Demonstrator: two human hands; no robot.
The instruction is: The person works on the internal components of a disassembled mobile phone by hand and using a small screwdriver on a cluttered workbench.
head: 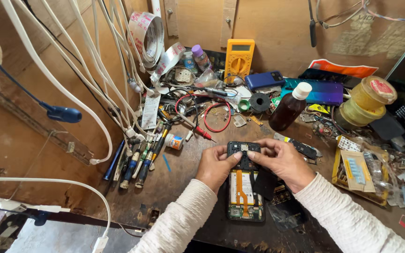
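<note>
Opened black smartphone with orange flex ribbon (pixel 245 187), flat on tabletop (pixel 174 187): left hand (pixel 215 165) and right hand (pixel 282 161) pinch its top cover; best lifted evenly, gently.

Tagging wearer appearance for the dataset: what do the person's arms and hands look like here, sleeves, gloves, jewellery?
Both arms wear long white sleeves in a ribbed, textured knit, the left sleeve and right sleeve each ending at the wrist. The left hand and right hand are bare: no gloves. No rings, watch or bracelet show in the head view. No markings or cables on the sleeves.
</note>
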